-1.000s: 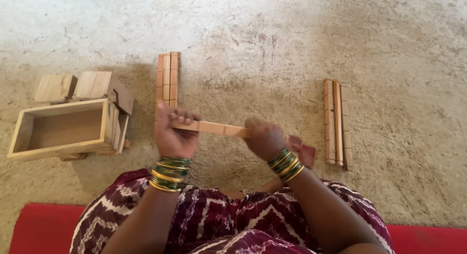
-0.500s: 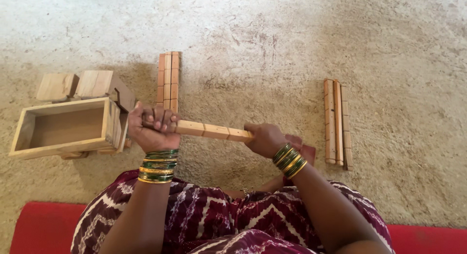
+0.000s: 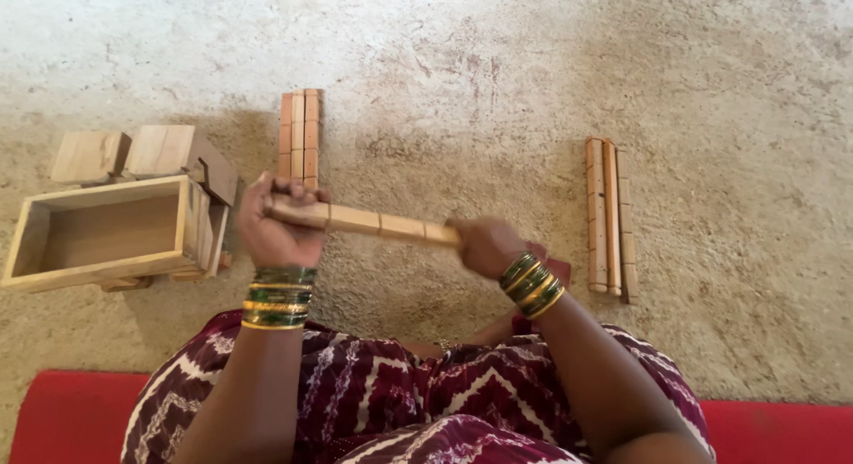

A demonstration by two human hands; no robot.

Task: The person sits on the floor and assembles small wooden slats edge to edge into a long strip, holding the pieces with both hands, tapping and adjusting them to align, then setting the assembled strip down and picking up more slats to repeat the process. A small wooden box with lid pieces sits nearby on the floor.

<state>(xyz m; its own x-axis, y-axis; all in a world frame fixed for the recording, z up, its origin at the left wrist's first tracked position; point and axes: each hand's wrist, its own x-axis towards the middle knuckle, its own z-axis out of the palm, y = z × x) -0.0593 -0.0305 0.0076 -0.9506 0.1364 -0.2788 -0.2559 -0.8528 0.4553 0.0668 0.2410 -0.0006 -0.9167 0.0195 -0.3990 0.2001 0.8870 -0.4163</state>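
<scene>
The row of wooden blocks (image 3: 364, 222) lies left-to-right between both hands (slightly tilted), left hand (image 3: 277, 233) clenched around one end, right hand (image 3: 484, 246) gripping the other.

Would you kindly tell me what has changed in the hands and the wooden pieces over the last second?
The left hand slid left along the row of wooden blocks to grip its far end, and the row tilted slightly, left end up. The right hand kept the other end. The open wooden box and both block bundles on the floor, middle and right, stayed put.
</scene>
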